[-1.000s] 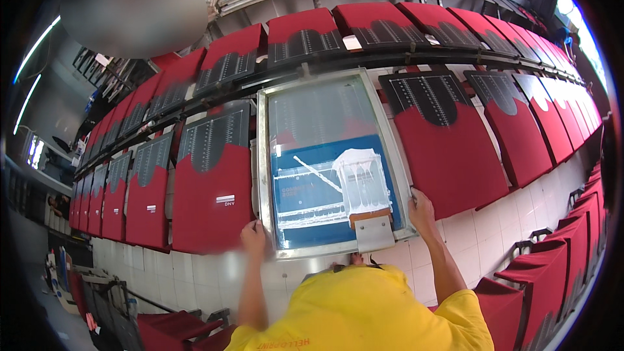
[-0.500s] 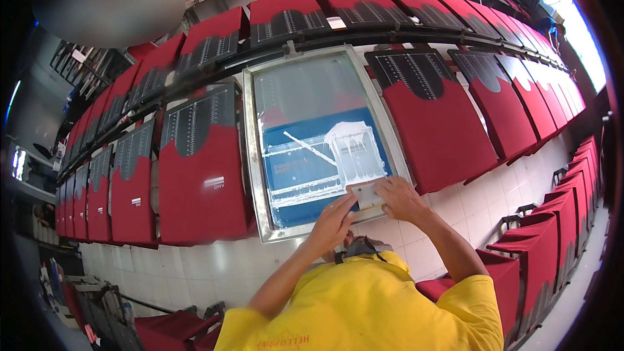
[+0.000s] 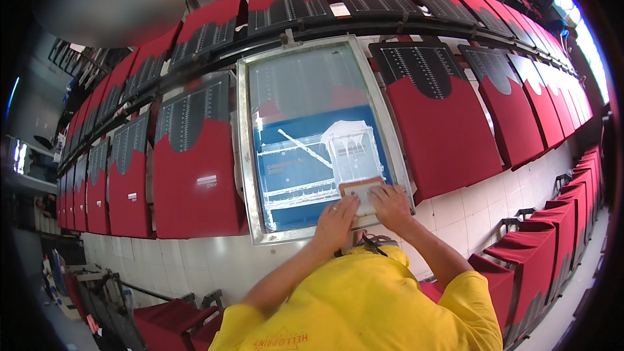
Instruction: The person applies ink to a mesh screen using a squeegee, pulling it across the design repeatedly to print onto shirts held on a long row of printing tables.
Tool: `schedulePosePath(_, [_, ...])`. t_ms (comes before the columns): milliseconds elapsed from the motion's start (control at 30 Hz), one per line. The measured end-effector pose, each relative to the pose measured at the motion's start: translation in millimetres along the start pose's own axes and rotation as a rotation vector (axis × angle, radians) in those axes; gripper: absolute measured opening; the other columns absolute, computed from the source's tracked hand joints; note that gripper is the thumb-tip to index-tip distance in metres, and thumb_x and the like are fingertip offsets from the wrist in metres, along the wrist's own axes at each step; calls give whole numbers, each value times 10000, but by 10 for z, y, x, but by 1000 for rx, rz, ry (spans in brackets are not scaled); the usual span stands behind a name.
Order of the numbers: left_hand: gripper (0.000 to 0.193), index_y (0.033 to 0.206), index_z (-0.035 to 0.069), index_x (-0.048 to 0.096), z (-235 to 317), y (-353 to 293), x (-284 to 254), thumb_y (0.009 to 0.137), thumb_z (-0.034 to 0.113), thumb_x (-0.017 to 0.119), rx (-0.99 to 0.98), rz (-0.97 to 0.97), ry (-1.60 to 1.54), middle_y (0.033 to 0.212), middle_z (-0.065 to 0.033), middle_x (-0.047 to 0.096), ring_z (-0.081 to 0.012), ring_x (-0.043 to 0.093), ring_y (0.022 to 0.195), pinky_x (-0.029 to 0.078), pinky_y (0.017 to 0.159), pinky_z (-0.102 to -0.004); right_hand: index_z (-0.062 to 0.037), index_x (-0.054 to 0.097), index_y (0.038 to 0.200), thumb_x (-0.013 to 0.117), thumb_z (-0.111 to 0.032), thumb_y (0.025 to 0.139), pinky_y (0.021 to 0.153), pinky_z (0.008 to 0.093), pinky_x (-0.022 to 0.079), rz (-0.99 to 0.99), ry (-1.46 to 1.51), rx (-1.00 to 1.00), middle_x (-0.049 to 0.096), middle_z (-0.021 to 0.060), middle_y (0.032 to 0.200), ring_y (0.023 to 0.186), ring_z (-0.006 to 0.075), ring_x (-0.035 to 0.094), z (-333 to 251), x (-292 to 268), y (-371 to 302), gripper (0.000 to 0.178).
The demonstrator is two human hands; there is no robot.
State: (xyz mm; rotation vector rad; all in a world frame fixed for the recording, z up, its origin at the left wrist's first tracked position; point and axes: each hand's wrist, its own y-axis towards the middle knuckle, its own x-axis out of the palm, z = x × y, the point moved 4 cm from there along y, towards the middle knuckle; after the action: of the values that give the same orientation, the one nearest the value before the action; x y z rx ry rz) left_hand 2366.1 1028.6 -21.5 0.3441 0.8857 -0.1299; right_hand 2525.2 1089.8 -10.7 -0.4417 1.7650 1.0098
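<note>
Long rows of flat boards dressed in red cloth (image 3: 448,136), their bare black ends marked with pale ruled lines, curve from the left edge of the frame to the right, above a white tiled floor (image 3: 458,211). A person in a bright yellow short-sleeved shirt (image 3: 364,299) fills the bottom centre. Before me, mid-frame, a rectangular metal-framed mesh screen (image 3: 305,81) lies over the near row, red cloth showing faintly through its clear upper half. Its lower half carries a deep blue stencil panel (image 3: 305,126), crossed by thick white ink (image 3: 346,131) in level bands, one slanting stroke and a heavy patch at right. At the screen's lower right, the left hand (image 3: 336,222) and the right hand (image 3: 392,207) sit side by side, each grip closed, fingers bent over one tool: a short, flat squeegee (image 3: 363,196) with a pale grey plate and an orange-brown strip, set at the lower edge of the heavy patch. At left, a small white striped print (image 3: 207,181) marks one red board.
</note>
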Motion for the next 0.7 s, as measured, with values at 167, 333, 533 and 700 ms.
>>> schedulePosePath(167, [347, 1226, 18, 544, -535, 778, -175, 880, 35, 566, 15, 97, 70, 1215, -173, 617, -342, 599, 1085, 444, 866, -474, -78, 633, 874, 604, -79, 762, 772, 397, 429, -15, 3, 36, 642, 72, 902, 895, 253, 605, 605, 337, 764, 116])
schedulePosePath(333, [379, 1265, 56, 537, -711, 1250, -423, 890, 4, 554, -91, 21, -80, 1163, -190, 637, -405, 594, 1032, 442, 865, -490, -98, 607, 804, 610, -73, 769, 758, 406, 422, -60, 81, 80, 636, 70, 816, 810, 266, 600, 836, 287, 1138, 43])
schedulePosePath(533, [484, 1317, 70, 515, -51, 280, -235, 844, 35, 615, -7, -44, 54, 1307, -124, 584, -259, 552, 1222, 365, 984, -445, -76, 627, 886, 610, -108, 755, 759, 385, 415, -21, 119, 53, 642, 73, 899, 884, 243, 612, 242, -67, 305, 136])
schedulePosePath(700, [495, 1307, 51, 511, 23, 73, -59, 832, 92, 644, 26, 38, 108, 1321, -116, 573, -235, 547, 1229, 375, 977, -420, -71, 616, 870, 600, -104, 756, 768, 381, 412, 9, 25, -4, 633, 75, 920, 909, 243, 607, 138, 31, 161, 119])
